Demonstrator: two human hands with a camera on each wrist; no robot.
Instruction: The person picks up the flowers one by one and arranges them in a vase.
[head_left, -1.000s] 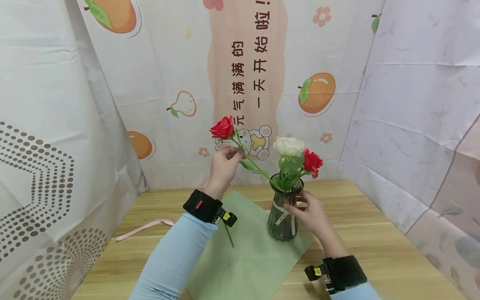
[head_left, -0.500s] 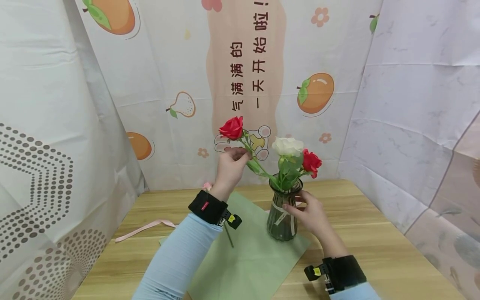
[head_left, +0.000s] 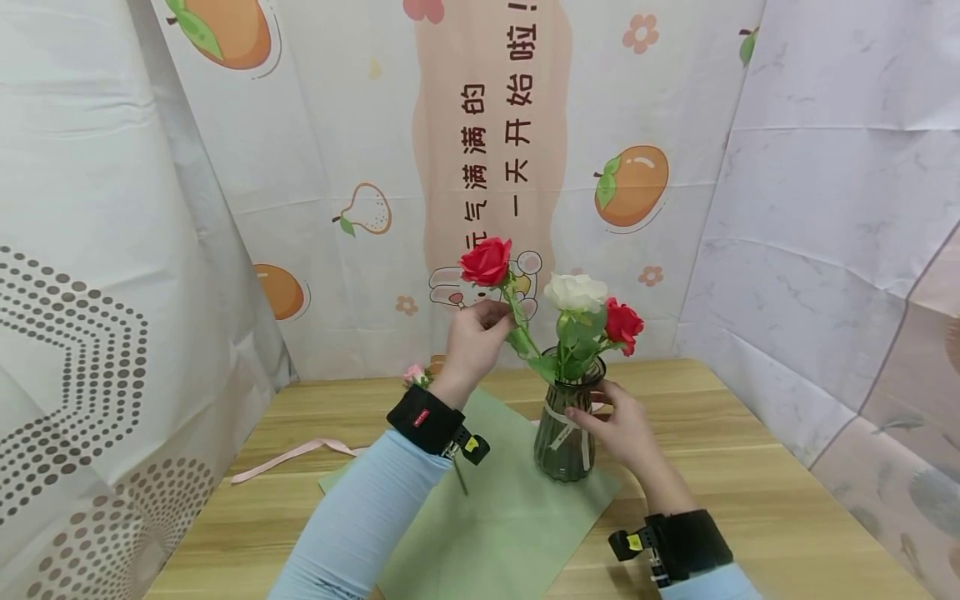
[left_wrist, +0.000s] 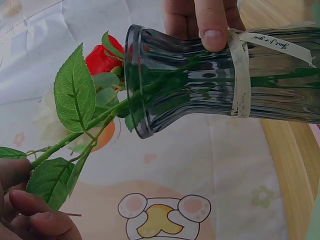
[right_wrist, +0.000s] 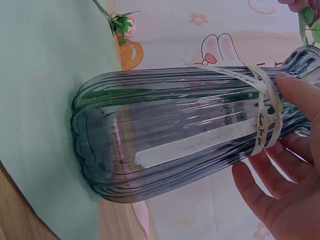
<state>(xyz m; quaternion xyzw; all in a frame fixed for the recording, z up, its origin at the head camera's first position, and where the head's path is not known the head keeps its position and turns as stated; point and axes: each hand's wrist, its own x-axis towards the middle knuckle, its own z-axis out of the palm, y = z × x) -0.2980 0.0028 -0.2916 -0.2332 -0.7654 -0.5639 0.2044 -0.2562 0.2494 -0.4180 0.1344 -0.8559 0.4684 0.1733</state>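
- Left hand (head_left: 474, 343), frame centre, its grip pinching the red rose (head_left: 487, 261) stem, which enters the vase (head_left: 564, 437).
- Right hand (head_left: 622, 429), grip curled round the vase's neck.

The ribbed dark glass vase (head_left: 566, 437) stands on the pale green paper sheet (head_left: 502, 525), centred on the wooden table (head_left: 780, 500). At its 9 o'clock lies the pink ribbon (head_left: 288, 456); at 10 o'clock, the small pink flower (head_left: 415, 374).

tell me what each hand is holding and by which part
The left hand pinches the red rose by its stem, just under the bloom. The right hand holds the glass vase at its neck.
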